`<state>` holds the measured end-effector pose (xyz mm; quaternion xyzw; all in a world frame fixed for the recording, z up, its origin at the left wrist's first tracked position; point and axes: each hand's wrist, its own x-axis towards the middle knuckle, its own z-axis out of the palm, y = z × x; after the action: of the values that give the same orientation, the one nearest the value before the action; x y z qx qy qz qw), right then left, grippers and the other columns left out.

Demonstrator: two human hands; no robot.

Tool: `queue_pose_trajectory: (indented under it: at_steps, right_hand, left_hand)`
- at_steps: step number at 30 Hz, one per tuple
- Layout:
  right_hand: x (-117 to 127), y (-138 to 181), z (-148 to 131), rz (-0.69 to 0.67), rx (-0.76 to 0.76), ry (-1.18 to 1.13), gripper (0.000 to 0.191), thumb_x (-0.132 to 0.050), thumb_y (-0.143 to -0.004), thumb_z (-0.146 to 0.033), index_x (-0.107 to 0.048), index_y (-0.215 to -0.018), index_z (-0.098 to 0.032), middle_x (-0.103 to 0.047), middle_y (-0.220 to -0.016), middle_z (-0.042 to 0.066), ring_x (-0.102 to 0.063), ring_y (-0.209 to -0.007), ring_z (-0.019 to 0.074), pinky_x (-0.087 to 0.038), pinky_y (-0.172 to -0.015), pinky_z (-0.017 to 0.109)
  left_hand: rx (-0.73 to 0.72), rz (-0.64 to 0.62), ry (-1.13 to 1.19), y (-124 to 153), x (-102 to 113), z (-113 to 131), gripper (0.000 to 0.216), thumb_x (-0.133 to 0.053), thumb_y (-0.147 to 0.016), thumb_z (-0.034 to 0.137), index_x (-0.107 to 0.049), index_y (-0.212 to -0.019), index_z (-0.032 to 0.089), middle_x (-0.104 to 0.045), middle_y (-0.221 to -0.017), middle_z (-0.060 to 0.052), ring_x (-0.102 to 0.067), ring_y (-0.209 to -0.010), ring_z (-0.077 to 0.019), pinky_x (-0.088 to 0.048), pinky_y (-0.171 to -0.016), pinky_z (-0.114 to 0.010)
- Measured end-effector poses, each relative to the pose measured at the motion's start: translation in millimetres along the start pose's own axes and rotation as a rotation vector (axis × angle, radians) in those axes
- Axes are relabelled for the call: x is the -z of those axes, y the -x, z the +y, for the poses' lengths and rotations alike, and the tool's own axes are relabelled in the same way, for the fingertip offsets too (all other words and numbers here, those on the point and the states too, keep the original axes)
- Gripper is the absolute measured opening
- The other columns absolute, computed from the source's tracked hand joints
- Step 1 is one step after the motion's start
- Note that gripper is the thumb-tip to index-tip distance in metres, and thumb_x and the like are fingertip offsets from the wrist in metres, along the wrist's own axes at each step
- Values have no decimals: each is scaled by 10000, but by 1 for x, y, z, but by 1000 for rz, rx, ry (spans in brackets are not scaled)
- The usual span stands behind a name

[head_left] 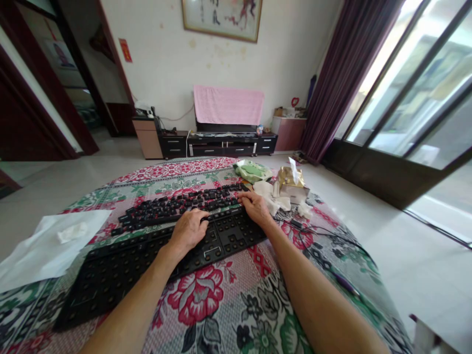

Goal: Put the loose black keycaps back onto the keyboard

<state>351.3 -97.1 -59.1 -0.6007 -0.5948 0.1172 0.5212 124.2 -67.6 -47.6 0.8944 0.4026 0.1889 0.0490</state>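
A black keyboard base point(121, 270) with its keycaps off lies across the floral tablecloth point(221, 305). Behind it sits a long heap of loose black keycaps point(173, 204). My left hand point(189, 230) rests on the base near its middle, fingers curled down at the far edge beside the keycaps; what they pinch is hidden. At the base's right end my right hand point(255, 205) lies with fingers stretched out, the tips touching the right end of the keycap heap.
A white sheet with a crumpled tissue point(51, 241) lies at the left. Right of my hands are white tissues point(271, 196), a gold tissue pack point(291, 179), a green wipes pack point(252, 171) and a black cable point(324, 231). A TV cabinet point(224, 142) stands beyond.
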Motion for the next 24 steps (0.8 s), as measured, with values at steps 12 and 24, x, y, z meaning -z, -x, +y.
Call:
queue_pose_trajectory:
  at_steps: [12,24]
  right_hand:
    - [0,2,-12,-34,115,219,248,-416,-741,-136,-646,-817,-188,-654,-763,5,-586,-772,132,-434,-746,246]
    - [-2,1,-10,-35,162,242,251,-414,-742,-135,-647,-813,-196,-653,-795,14,-580,-798,145,-429,-765,263]
  left_hand:
    - [0,-35,-9,-1,0,-1,302,-423,-774,261,-598,-1011,195,-610,-964,-50,-540,-917,-182,-389,-856,-306]
    - [30,-73,-26,-1,5,4,312,-412,-778,264,-593,-1024,197,-605,-987,-44,-534,-920,-185,-380,-869,-308]
